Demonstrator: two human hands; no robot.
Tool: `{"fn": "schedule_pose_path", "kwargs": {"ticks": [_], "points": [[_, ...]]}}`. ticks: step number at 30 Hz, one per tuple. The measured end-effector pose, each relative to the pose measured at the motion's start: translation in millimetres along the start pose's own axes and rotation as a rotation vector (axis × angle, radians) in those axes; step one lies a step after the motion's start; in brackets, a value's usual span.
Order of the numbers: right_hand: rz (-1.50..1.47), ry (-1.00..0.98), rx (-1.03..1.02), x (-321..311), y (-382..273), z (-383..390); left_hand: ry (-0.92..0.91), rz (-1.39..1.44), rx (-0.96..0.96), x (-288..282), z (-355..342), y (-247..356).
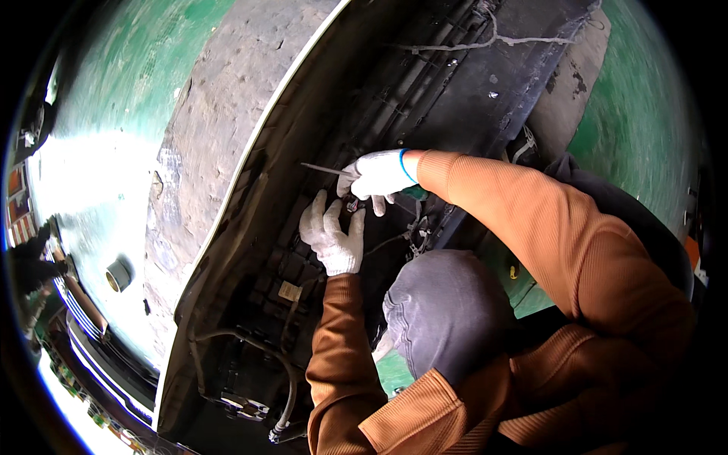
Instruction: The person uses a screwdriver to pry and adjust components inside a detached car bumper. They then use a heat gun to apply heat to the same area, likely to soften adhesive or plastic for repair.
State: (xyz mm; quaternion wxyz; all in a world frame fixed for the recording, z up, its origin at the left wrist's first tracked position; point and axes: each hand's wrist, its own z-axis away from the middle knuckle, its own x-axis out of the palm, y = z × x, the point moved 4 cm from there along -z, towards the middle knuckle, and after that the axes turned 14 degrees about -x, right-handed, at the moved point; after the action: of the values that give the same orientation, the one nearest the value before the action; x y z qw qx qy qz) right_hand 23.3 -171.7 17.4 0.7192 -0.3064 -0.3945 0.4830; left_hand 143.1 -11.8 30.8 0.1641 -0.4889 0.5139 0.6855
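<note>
Panel (pixel 282 144), left of both hands: could be scratched if the rod (pixel 322 167) slips. Left hand (pixel 332 233): raised, fingers curved, spread from thumb, nothing visibly pinched. Fitting (pixel 353 205), between the hands: might drop if unsupported. Right hand (pixel 375 174): extended leftward, fingers bent around the rod.

no legible text; small beige label (pixel 290 291) on black ribbed part (pixel 267 287), unreadable

Gloves (pixel 336 241): matt knitted cloth
Sleeve (pixel 523 201): ribbed cloth
Thin rod (pixel 322 168): probably metal
Floor (pixel 633 83): smooth, glossy
Grey sheet (pixel 216 136): rough, matt
</note>
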Motion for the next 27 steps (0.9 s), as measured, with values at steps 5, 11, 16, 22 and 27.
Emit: {"fn": "schedule_pose_path", "kwargs": {"ticks": [5, 11, 16, 22, 27], "points": [[-0.012, 0.012, 0.006, -1.2, -0.6, 0.4, 0.03, 0.002, 0.025, -2.8, -0.3, 0.0], [0.001, 0.132, 0.072, 3.7, -10.5, -1.1, 0.069, 0.057, 0.032, -3.3, -4.2, -0.1], [-0.038, 0.177, 0.13, 8.3, -11.7, -5.4, 0.113, 0.06, 0.003, -1.0, -2.5, -3.0], [-0.02, 0.157, 0.137, 4.3, -9.1, -4.7, 0.127, 0.032, -0.015, -1.7, -5.7, 0.5], [-0.08, 0.149, 0.113, 0.7, 4.0, -5.6, 0.107, 0.006, -0.068, 2.7, -6.9, -0.9]]}}
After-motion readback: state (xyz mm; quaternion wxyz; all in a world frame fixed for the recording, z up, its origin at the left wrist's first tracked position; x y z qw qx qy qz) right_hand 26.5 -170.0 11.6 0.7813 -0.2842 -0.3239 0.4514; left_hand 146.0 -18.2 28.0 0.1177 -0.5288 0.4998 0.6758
